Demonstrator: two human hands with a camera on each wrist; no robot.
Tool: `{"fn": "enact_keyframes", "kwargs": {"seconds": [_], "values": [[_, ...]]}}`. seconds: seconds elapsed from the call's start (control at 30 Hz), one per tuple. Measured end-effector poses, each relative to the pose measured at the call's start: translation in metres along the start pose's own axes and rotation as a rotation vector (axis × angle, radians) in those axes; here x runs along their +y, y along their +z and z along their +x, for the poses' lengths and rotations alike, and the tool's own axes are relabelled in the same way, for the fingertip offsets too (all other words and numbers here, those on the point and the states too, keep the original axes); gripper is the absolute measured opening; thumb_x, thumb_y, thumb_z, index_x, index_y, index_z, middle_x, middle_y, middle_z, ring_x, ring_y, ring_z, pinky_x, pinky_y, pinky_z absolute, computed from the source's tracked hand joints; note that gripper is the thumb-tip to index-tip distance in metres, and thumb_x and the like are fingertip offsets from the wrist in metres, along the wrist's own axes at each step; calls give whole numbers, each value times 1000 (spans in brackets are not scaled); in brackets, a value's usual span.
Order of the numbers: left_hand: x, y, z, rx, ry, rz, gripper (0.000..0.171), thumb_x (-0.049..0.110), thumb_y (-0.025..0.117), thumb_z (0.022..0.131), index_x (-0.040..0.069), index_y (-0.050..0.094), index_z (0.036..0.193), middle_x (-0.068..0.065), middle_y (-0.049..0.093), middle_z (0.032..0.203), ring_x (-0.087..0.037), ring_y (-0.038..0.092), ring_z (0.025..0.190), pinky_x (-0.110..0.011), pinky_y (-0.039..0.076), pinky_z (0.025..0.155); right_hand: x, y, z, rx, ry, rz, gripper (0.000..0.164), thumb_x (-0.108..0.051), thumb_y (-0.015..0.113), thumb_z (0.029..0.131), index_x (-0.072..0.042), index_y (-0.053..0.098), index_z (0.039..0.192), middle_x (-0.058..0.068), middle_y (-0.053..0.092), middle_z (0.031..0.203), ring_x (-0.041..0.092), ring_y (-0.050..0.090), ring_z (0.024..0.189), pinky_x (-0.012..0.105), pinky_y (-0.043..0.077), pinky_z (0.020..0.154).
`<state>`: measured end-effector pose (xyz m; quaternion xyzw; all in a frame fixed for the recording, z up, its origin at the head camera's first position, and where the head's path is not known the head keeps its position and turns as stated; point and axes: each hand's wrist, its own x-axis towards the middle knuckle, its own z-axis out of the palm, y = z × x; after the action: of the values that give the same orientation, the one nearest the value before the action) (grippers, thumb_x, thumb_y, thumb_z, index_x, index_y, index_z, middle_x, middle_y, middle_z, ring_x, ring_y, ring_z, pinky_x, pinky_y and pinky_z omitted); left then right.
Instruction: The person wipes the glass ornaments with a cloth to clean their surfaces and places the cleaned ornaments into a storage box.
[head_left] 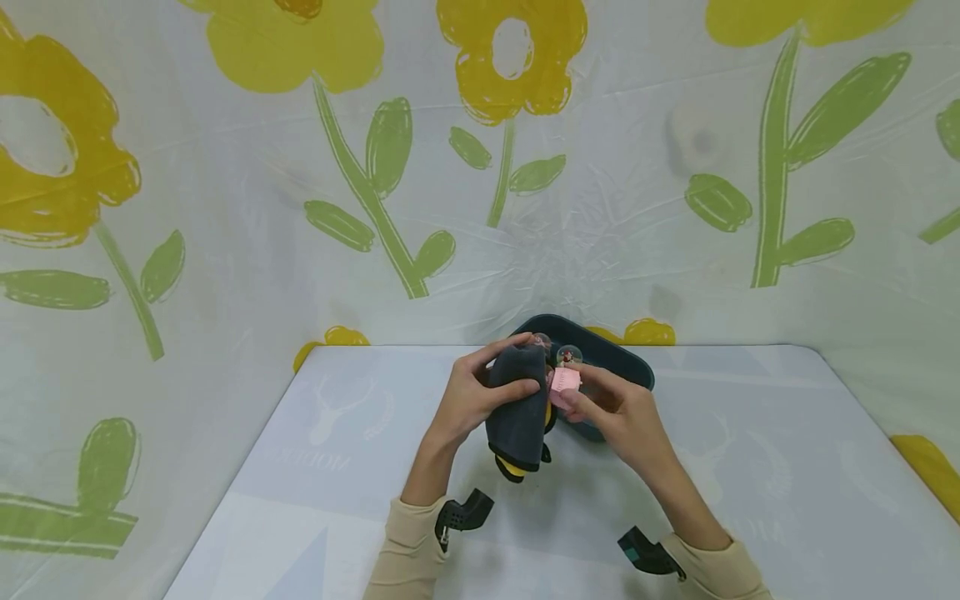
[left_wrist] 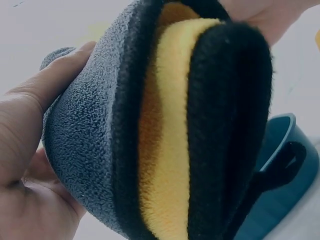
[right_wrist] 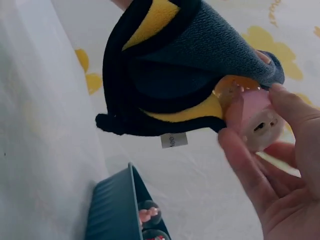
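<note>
My left hand [head_left: 480, 385] grips a folded grey-and-yellow cloth [head_left: 516, 408] with black edging, thumb on the grey side. Between the thumb and fingers of my right hand [head_left: 622, 408] is a small snow globe with a pink base [right_wrist: 257, 117]. Its clear dome points into the cloth, which covers part of it. In the right wrist view the underside of the base faces the camera. Both hands are close together, above the near side of a dark teal basket [head_left: 637, 368]. The left wrist view shows the cloth's yellow inner face [left_wrist: 170, 125] between black borders.
Inside the basket stand other small snow globes, one with a clear dome [head_left: 569, 356] and another with pink figures [right_wrist: 148, 214]. The basket sits at the back of a white table [head_left: 337, 483], against a flower-printed curtain [head_left: 600, 208].
</note>
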<state>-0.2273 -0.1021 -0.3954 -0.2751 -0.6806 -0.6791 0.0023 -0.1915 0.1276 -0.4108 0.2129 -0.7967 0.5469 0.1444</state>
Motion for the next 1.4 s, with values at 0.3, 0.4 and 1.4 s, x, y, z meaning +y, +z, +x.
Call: {"fn": "enact_keyframes", "kwargs": {"seconds": [0.3, 0.4, 1.4], "values": [[2, -1, 0, 19, -21, -9, 55, 15, 78, 85, 25, 60, 136, -1, 62, 136, -22, 71, 98, -38, 59, 82, 2, 2, 3, 86, -331, -108, 64, 6, 85, 67, -10, 65, 126, 7, 65, 123, 7, 68, 90, 23, 58, 77], [2, -1, 0, 13, -28, -18, 54, 16, 77, 85, 24, 60, 136, -3, 63, 134, -22, 72, 95, -38, 60, 80, 1, 2, 5, 110, -430, -152, 69, 11, 87, 60, -8, 66, 123, 9, 65, 122, 9, 67, 99, 20, 57, 78], [2, -2, 2, -22, 15, 1, 54, 11, 77, 85, 20, 61, 135, -3, 63, 134, -21, 68, 104, -36, 58, 85, 1, 0, 1, 68, -102, -136, 34, -9, 71, 89, -7, 67, 123, 5, 75, 87, 4, 68, 65, 18, 56, 63]]}}
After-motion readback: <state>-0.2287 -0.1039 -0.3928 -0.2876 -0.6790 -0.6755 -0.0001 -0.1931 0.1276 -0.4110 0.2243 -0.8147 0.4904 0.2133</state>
